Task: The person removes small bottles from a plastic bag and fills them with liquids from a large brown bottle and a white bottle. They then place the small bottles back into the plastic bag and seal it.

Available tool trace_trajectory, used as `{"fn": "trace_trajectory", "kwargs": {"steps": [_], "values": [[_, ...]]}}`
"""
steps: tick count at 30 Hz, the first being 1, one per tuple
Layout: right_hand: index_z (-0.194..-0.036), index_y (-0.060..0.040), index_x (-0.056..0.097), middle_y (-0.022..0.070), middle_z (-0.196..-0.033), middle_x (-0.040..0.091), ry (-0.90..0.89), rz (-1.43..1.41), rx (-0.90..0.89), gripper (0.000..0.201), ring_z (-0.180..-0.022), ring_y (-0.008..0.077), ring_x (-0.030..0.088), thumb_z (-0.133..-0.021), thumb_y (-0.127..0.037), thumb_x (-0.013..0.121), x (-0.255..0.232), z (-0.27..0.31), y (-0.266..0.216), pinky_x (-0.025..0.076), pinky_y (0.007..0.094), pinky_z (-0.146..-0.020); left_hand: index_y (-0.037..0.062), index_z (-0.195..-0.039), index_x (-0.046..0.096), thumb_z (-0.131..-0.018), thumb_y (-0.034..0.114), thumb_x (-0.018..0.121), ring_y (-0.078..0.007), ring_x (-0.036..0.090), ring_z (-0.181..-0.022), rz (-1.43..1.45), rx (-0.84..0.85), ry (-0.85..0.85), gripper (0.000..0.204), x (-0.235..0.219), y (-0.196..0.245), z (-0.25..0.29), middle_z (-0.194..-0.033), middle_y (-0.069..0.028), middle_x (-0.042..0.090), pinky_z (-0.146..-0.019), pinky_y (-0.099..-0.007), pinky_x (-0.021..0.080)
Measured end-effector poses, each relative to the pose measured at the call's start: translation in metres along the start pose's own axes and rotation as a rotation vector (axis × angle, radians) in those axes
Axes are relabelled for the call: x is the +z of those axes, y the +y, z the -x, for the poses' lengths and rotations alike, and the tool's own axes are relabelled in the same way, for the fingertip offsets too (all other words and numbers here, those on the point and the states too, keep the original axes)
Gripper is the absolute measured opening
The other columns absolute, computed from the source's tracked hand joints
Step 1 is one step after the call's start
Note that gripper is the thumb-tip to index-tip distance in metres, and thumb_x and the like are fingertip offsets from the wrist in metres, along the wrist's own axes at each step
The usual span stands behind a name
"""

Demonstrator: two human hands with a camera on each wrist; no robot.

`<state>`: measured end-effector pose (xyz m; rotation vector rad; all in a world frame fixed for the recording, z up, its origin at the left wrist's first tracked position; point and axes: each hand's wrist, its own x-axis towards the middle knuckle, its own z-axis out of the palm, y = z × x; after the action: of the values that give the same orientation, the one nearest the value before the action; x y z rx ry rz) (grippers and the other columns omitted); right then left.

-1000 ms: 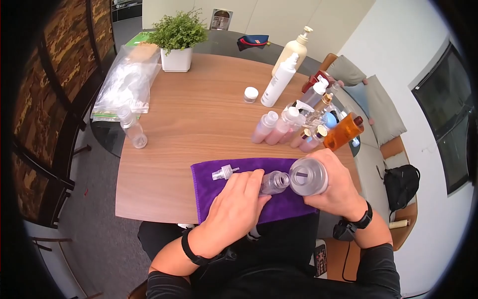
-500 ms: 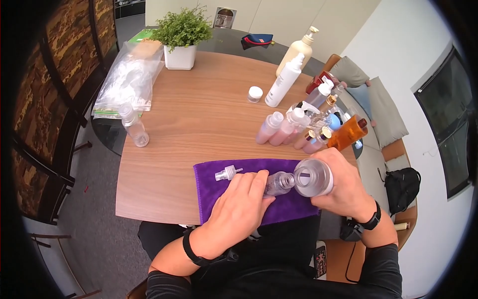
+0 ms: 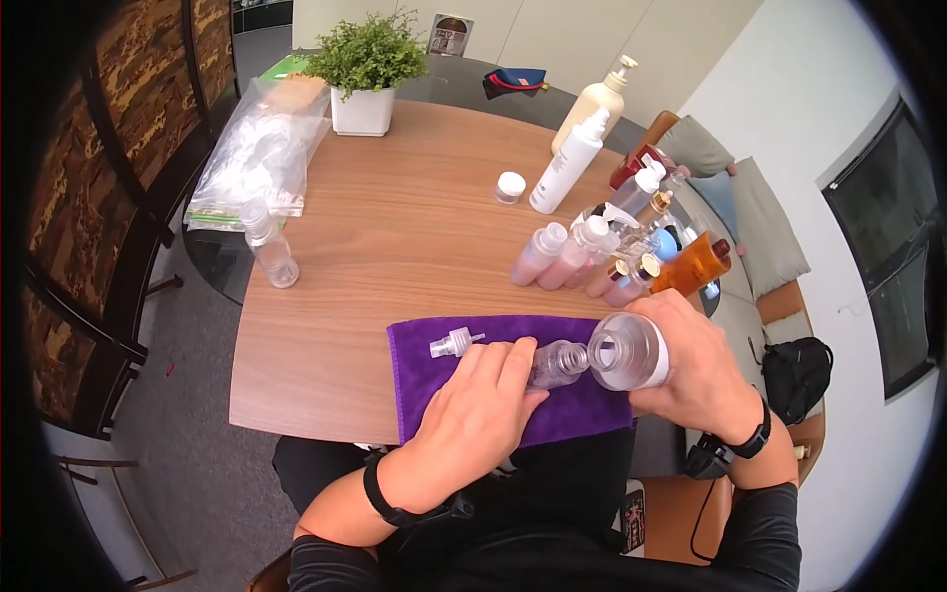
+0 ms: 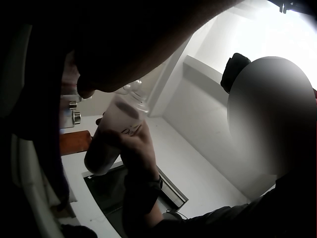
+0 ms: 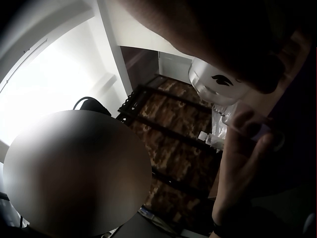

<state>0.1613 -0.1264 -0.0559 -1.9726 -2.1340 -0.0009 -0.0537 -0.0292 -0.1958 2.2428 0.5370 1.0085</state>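
My left hand (image 3: pixel 481 400) grips a small clear bottle (image 3: pixel 554 366) above a purple cloth (image 3: pixel 418 380), its capless threaded neck leaning to the right. A larger clear bottle (image 3: pixel 648 347) is held by my right hand (image 3: pixel 695 373), tipped so that its neck end meets the small bottle's mouth in the head view. Dark markings show on the larger bottle (image 5: pixel 218 82) in the right wrist view, where the small bottle (image 5: pixel 241 119) sits just below it. On the cloth, left of the small bottle, lies a clear spray pump top (image 3: pixel 456 342).
Several pink bottles (image 3: pixel 539 255) and an amber bottle (image 3: pixel 691 262) stand at the table's right side. Behind them are a white bottle (image 3: pixel 567 170) and a small jar (image 3: pixel 509 187). At the left are another clear bottle (image 3: pixel 271 247), a plastic bag (image 3: pixel 258 148) and a potted plant (image 3: pixel 362 111).
The larger bottle has tilted a little and its neck shows more plainly through it. Both hands keep their hold, and the view has shifted slightly.
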Motion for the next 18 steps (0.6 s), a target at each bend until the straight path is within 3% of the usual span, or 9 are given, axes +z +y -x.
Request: {"fn": "trace_trajectory", "kwargs": {"steps": [10,18], "values": [[-0.128,-0.0097,0.063,0.0131,-0.116,0.065,-0.032,0.086,-0.007,0.073,-0.104,0.0396,0.07,-0.06,-0.005,0.089,-0.009,-0.001,-0.004,0.058,0.0481,-0.086,-0.0061,-0.135,0.056,-0.084,0.006,0.087,-0.043,0.066,-0.102,-0.002,0.008,0.01,0.061,0.0,0.0,0.0,-0.113,-0.0232,0.068,-0.09,-0.0485,0.055],[-0.126,-0.0089,0.066,0.013,-0.108,0.065,-0.004,0.152,-0.031,0.073,-0.101,0.0392,0.069,-0.058,-0.006,0.092,-0.013,-0.004,-0.01,0.057,0.0482,-0.083,-0.006,-0.135,0.056,-0.084,0.006,0.087,-0.043,0.065,-0.103,-0.009,0.002,0.003,0.061,0.0,0.001,0.0,-0.114,-0.0233,0.068,-0.091,-0.0482,0.055]]}}
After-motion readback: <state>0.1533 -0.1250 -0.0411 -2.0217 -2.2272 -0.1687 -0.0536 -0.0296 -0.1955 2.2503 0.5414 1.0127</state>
